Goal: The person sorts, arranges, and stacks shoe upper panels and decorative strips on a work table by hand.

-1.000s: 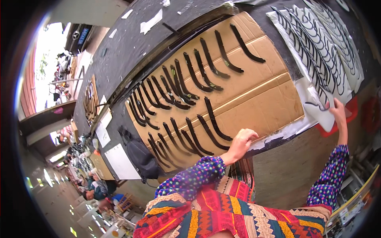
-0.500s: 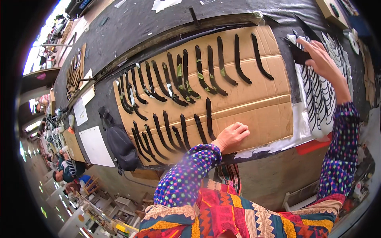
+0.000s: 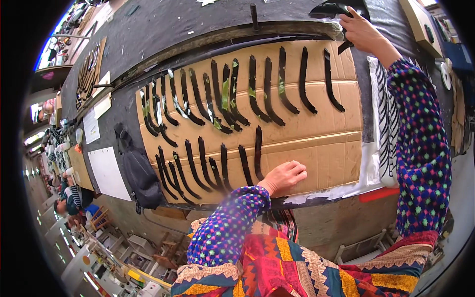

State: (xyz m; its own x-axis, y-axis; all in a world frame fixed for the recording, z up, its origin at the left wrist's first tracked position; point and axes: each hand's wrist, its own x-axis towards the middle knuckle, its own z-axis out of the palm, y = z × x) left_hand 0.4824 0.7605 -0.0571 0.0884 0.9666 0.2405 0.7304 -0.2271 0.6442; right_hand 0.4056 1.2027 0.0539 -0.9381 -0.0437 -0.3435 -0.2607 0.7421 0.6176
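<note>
A brown cardboard sheet [image 3: 316,148] lies on the table with several curved black strips [image 3: 304,81] set out on it in two rows. Some strips carry green or white patches. My left hand [image 3: 286,176] rests on the cardboard near its front edge, fingers curled in, beside the right-hand strip [image 3: 258,151] of the near row. Its palm side is hidden. At the far right, beyond the cardboard's corner, my right hand [image 3: 357,32] grips a floppy black piece [image 3: 332,10], part of which hangs below the fingers.
White sheets with curved black lines [image 3: 388,116] lie right of the cardboard, partly behind my right sleeve. A long bar [image 3: 183,55] with an upright peg [image 3: 254,17] runs along the far side. A black bag [image 3: 141,173] and white paper [image 3: 110,175] lie to the left.
My right hand has moved up and left, from above the lined white sheets to beyond the cardboard's far corner, with the black piece. The left hand stays on the cardboard.
</note>
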